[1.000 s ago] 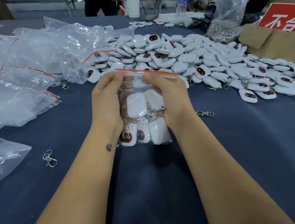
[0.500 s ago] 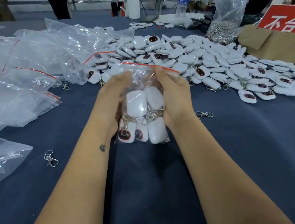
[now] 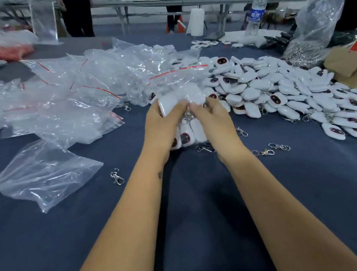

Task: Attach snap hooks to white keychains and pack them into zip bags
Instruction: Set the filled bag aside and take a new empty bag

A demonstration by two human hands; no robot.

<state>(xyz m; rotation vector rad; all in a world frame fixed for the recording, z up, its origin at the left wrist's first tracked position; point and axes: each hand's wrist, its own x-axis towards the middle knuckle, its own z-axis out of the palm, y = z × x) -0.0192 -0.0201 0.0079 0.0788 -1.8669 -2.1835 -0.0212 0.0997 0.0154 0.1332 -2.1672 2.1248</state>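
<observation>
Empty zip bags [image 3: 58, 104] on worktop [image 3: 52, 250], left of left hand. Left hand [image 3: 161, 126] and right hand [image 3: 213, 120] both grasp filled zip bag [image 3: 186, 134], white keychains inside. Loose snap hooks [image 3: 263, 152] just right of right hand. Keychain pile [image 3: 279, 88] beyond, further right.

Even, cool indoor light, with soft focus and blur toward the far left.

Diffuse overhead light whitens the clear bags [image 3: 62, 104] with glare and casts a soft shadow on the blue cloth [image 3: 202, 199] between the forearms. The far-left corner smears with motion blur. Wide-angle distortion bends the background tables [image 3: 180, 1], and fine detail is soft throughout.
</observation>
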